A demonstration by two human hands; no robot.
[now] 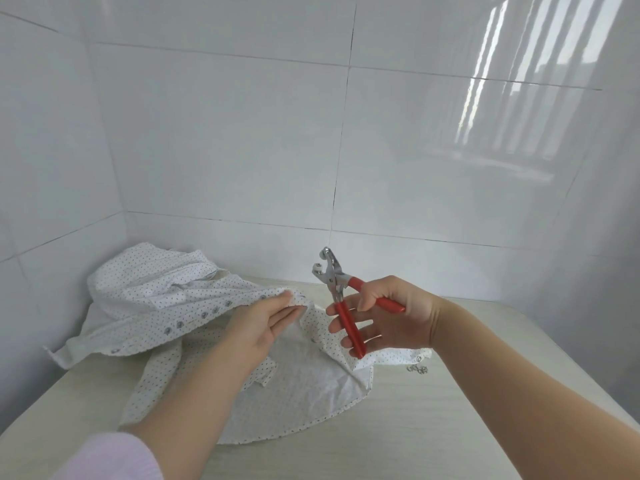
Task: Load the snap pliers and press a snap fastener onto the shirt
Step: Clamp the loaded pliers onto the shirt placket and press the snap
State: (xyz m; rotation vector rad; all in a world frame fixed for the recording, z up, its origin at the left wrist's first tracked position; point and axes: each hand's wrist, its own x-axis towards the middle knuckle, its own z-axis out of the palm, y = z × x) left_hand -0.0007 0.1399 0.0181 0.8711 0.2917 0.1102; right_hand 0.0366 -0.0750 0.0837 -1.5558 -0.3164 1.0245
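A white shirt with small dark dots (166, 296) lies crumpled on the pale table (433, 420), with a row of metal snaps along its placket. My left hand (266, 323) pinches the placket edge and lifts it off the table. My right hand (391, 317) holds the red-handled snap pliers (341, 292) above the shirt, handles spread, metal jaws apart and pointing up and away. The jaws hang just right of the raised fabric, not touching it. Whether a snap part sits in the jaws I cannot tell.
A few loose metal snap parts (417, 368) lie on the table beside the shirt's right hem. White tiled walls (242, 133) close in the table at the back and on the left.
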